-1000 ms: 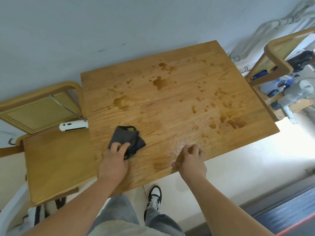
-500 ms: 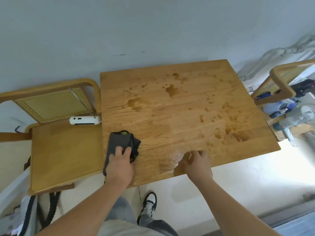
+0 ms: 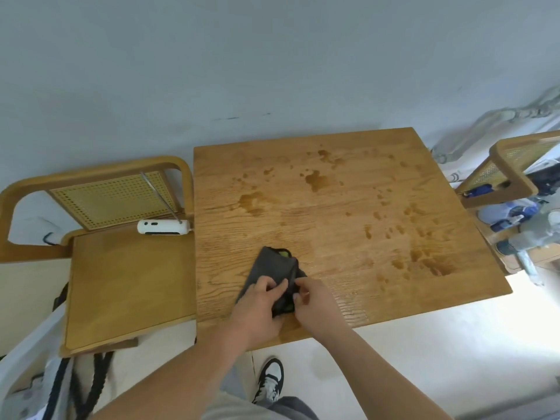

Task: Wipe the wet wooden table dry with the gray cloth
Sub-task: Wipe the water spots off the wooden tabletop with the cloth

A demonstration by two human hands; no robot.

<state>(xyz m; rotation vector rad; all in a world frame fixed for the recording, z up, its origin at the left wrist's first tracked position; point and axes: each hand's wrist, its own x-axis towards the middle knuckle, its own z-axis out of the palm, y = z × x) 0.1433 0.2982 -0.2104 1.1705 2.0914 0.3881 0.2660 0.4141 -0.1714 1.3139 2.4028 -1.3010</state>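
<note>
The wooden table [image 3: 339, 237] stands against the wall, with dark water spots across its far half and right side. A crumpled gray cloth [image 3: 274, 266] with a green patch lies near the table's front left. My left hand [image 3: 257, 307] presses on the cloth's near end with fingers curled into it. My right hand [image 3: 315, 304] has come in beside it and pinches the cloth's right edge. Both hands touch each other over the cloth.
A wooden chair [image 3: 121, 280] stands to the table's left with a white device [image 3: 163, 227] on its seat. Another cane-back chair [image 3: 512, 174] on the right holds bottles [image 3: 515, 216]. My shoe [image 3: 269, 380] shows below the table's front edge.
My right hand left the table's front edge and moved left onto the cloth. The cloth and my left hand shifted slightly right. The view pulled back.
</note>
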